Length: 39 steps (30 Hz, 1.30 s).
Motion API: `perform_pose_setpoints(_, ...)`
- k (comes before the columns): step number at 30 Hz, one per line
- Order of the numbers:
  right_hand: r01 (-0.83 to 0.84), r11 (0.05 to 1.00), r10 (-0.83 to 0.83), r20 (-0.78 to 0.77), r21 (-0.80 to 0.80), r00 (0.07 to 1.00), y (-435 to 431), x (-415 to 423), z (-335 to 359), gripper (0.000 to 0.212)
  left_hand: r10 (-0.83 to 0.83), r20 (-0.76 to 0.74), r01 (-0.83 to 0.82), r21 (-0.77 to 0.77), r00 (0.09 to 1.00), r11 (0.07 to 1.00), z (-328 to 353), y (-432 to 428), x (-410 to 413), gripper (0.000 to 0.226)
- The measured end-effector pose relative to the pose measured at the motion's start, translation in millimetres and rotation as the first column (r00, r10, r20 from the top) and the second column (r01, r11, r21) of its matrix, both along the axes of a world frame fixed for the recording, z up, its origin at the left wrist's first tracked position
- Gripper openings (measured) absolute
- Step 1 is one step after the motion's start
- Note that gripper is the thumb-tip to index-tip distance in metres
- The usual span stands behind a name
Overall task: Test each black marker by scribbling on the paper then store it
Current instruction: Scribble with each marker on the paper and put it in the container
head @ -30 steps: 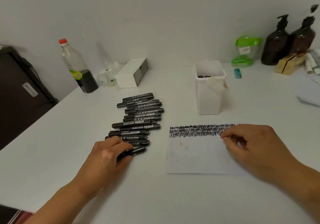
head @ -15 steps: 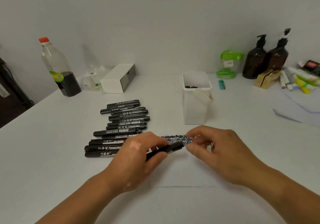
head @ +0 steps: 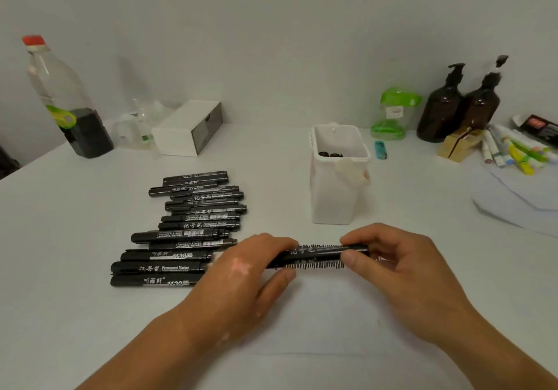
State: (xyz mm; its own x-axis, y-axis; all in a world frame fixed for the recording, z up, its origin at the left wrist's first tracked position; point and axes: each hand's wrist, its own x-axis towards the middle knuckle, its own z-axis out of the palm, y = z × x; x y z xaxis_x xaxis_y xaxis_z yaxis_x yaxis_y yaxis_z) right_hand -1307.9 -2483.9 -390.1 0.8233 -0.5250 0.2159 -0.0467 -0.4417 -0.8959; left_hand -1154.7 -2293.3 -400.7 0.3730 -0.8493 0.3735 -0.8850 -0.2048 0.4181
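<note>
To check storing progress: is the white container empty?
Not empty. Two dark marker ends show inside the upright white container; anything deeper is hidden.

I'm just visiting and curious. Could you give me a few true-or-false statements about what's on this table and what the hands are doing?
1. The left hand and right hand both hold one black marker over the paper. True.
2. The white tub is empty. False: dark marker ends show inside it.
3. More markers lie in a row left of the paper. True.
4. The paper is blank. False: a band of black scribbles runs along its far edge.
5. The bottle at far left has a blue cap. False: its cap is red.
</note>
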Motion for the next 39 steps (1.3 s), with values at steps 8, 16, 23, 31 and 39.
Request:
perform_pose_setpoints(8,-0.101,0.977,0.090,0.067,0.188,0.994,21.4,-0.3,4.3,0.025,-0.075,-0.056,0.076,0.025,0.996,0.997,-1.9,-6.4,-18.2,0.029)
perform_pose_setpoints(16,-0.144,0.953,0.144,0.017,0.266,0.989,32.4,2.5,0.8,0.015,-0.117,-0.033,0.118,0.019,0.993,0.993,-3.9,-6.9,-23.4,0.036)
perform_pose_setpoints(23,-0.153,0.949,0.157,0.006,0.276,0.988,30.6,2.2,-0.5,0.018,-0.113,-0.050,0.114,0.023,0.992,0.993,-8.4,-8.6,-21.3,0.032)
perform_pose_setpoints(31,-0.073,0.955,0.045,0.102,0.287,0.994,20.4,4.1,-2.7,0.026,-0.085,-0.066,0.086,0.020,0.994,0.996,-3.6,-5.2,-10.7,0.043)
perform_pose_setpoints(39,-0.001,0.830,-0.138,0.206,0.558,0.969,-8.7,-2.5,1.3,0.011,-0.020,0.067,0.002,0.263,0.998,0.965,1.1,15.2,13.3,0.067)
